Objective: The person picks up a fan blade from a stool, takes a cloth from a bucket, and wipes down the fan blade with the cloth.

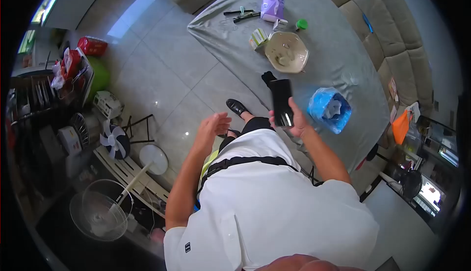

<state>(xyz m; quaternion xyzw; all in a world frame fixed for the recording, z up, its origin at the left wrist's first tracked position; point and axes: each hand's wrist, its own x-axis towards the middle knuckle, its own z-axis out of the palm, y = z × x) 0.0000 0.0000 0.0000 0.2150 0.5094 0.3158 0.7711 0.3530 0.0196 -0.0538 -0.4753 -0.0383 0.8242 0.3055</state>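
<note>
My right hand (297, 119) is closed round a black smartphone (282, 102), its dark glossy face turned up towards me. My left hand (213, 125) hangs in the air over the floor, fingers apart and slightly bent, with nothing in it. Just beyond the phone, a black item (268, 77) lies at the table's edge, partly hidden, so I cannot tell its kind. To the right of my right hand stands a blue bag-lined bin (319, 105) with crumpled white material inside. A cream bowl (295, 65) sits farther back on the cloth-covered table (338, 35).
Behind the bowl are a purple tissue pack (272, 7), a green-capped bottle (301, 24), a small green-and-white box (258, 39) and dark pens (246, 17). A padded sofa (392, 30) runs along the right. On the left stand fans (115, 141) and a slatted wooden bench (128, 177).
</note>
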